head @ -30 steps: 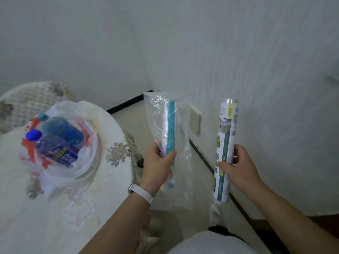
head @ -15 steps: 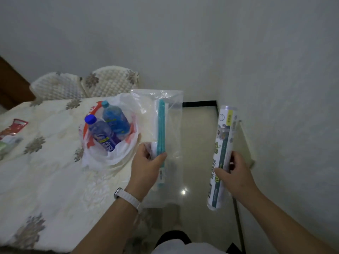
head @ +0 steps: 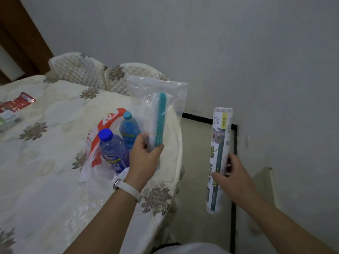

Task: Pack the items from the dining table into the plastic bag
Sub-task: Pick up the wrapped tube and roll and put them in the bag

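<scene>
A clear plastic packet of teal sticks [head: 160, 118] is held upright in the left grip [head: 145, 162], pinched at its lower end between thumb and fingers, above the right edge of the cream embroidered tabletop [head: 45, 162]. A long white printed cylindrical roll [head: 219, 153] is clasped upright by the right grip [head: 236, 176], beyond that edge, over the floor. The white plastic bag with red print [head: 108, 119] is set near the right edge; a dark-blue-capped bottle [head: 113, 151] and a light-blue bottle [head: 129, 129] are contained in it. A red packet [head: 18, 102] is seen at the far left edge.
</scene>
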Available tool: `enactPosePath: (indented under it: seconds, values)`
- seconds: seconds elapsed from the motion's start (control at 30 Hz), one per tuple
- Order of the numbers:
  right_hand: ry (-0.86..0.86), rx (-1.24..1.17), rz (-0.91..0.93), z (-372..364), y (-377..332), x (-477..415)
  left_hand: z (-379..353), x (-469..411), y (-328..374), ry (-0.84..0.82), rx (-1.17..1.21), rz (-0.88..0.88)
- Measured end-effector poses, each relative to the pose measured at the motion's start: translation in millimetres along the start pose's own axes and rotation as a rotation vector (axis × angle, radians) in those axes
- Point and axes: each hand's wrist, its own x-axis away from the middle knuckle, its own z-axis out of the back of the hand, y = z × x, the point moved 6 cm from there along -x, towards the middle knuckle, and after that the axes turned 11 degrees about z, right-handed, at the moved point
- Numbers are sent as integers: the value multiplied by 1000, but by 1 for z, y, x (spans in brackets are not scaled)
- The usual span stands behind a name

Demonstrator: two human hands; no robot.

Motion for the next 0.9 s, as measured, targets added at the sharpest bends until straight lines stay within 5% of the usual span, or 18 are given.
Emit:
enactPosePath:
  seconds: [0.43,0.9]
  values:
    - [-191,12,138,-56,-39,-130,16,-73,-25,311,-160,-21]
    - [-606,-86,250,-105,-42,-293,-14,-85,-84,635,-460,339]
